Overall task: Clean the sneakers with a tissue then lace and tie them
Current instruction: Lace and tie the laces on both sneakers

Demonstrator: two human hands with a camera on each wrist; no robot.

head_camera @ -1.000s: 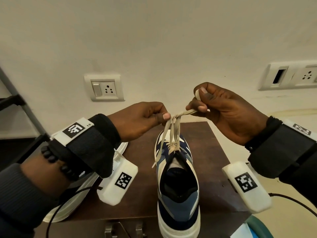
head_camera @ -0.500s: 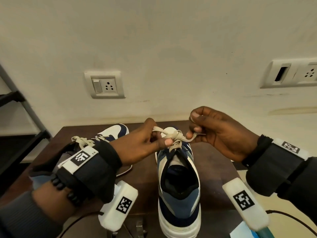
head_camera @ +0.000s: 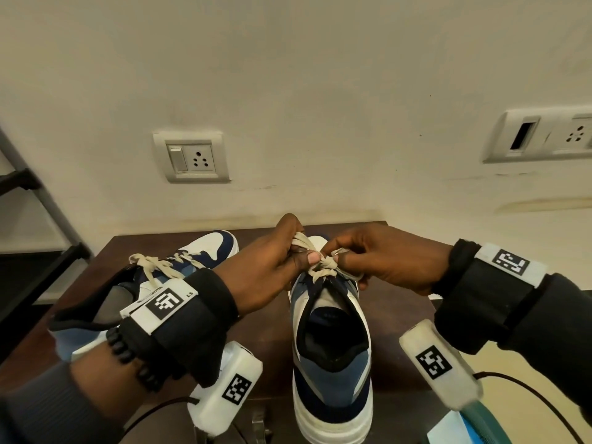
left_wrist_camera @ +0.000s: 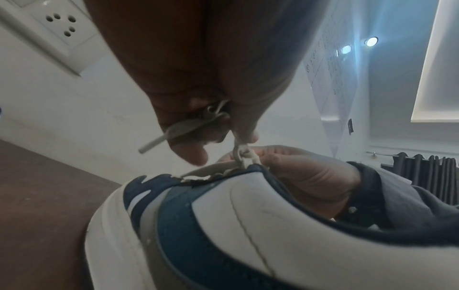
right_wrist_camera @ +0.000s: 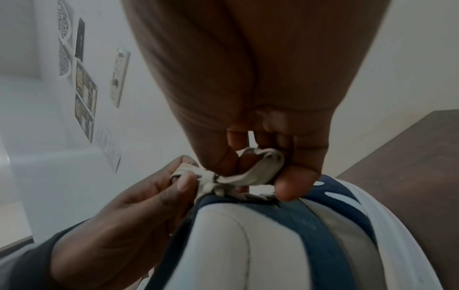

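Observation:
A blue, grey and white sneaker (head_camera: 333, 363) stands on the dark brown table (head_camera: 400, 341), heel toward me. Its beige lace (head_camera: 323, 267) is gathered in a knot above the tongue. My left hand (head_camera: 282, 261) pinches a loop of the lace (left_wrist_camera: 188, 125) on the left side of the knot. My right hand (head_camera: 378, 261) pinches the other loop (right_wrist_camera: 258, 172) between thumb and fingers on the right side. The second sneaker (head_camera: 179, 277) lies to the left with its lace tied, partly hidden by my left wrist.
The table's back edge meets a cream wall with a switch socket (head_camera: 192, 158) and a second socket plate (head_camera: 544, 139). A dark metal rack (head_camera: 35, 225) stands at the left. A teal object (head_camera: 474, 424) shows at the lower right, off the table.
Both hands have come down and together from a raised, spread pull. The lace now sits bunched in a knot close above the tongue, and the view has tilted down.

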